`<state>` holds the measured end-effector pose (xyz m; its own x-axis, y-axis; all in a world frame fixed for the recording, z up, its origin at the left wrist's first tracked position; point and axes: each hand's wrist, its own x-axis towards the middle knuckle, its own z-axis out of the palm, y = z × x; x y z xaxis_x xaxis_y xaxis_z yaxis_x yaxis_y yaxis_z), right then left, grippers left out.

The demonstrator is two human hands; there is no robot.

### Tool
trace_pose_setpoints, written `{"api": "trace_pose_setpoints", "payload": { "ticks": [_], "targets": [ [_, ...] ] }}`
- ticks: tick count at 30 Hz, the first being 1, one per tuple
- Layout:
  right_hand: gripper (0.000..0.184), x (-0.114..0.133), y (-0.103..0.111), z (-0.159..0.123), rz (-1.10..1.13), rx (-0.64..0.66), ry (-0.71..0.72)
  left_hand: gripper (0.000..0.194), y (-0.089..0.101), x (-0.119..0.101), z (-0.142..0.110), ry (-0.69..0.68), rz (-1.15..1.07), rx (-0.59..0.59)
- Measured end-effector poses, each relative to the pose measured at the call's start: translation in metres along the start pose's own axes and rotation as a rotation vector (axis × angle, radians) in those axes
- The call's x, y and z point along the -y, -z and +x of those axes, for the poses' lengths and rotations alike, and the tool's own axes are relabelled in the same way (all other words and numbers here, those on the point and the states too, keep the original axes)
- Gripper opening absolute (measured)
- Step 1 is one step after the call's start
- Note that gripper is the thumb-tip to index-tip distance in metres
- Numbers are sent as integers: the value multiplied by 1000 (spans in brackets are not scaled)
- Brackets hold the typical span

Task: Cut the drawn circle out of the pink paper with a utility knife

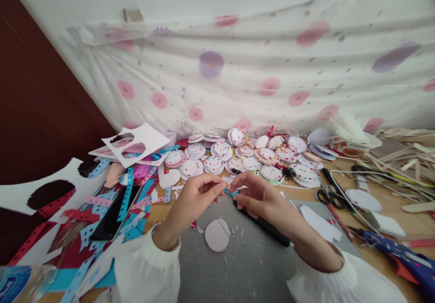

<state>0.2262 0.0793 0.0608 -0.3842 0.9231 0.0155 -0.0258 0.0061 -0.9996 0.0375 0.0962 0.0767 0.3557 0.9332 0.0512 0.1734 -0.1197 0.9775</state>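
Observation:
My left hand [201,197] is closed in a pinch, thumb against fingertips, at one end of a small blue paper strip [230,192]. Around the other end curl the fingers of my right hand [257,198], closed on the strip. My fingers cover most of it. Below, a round white paper disc [217,235] lies on the grey cutting mat [238,273] among tiny paper scraps. A long black tool [267,227], its kind partly hidden, lies under my right hand.
Stacked decorated paper discs [220,150] line the back. Left are paper scraps, a phone [113,217], cut-out white sheets [136,145] and a bottle [25,281]. Right are scissors [331,199], a blue glue gun [396,253], a cable, a bowl [355,145] and wooden sticks [408,158].

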Motion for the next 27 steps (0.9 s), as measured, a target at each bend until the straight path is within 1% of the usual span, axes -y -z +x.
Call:
{"api": "trace_pose_setpoints", "payload": {
  "ticks": [4,7,9,12,17,22,27],
  "targets": [
    [26,-4,-3,2,-8,-80,62,18,-1,0,-1,-3,-13,57],
    [21,-4,-4,3,-49,-98,83,18,0,0,-2,-1,-29,85],
    [20,-4,-3,3,-77,-104,98,22,1,-1,-2,18,-46,89],
    [19,-3,-1,3,-97,-91,97,29,2,-2,-2,37,-77,101],
    [18,-3,2,1,-112,-51,84,25,0,0,0,55,-145,113],
    [17,0,4,0,-99,-51,93,28,-2,2,1,97,-210,98],
    [17,2,5,-3,-98,-32,79,28,-2,0,-5,116,-202,84]
  ]
}}
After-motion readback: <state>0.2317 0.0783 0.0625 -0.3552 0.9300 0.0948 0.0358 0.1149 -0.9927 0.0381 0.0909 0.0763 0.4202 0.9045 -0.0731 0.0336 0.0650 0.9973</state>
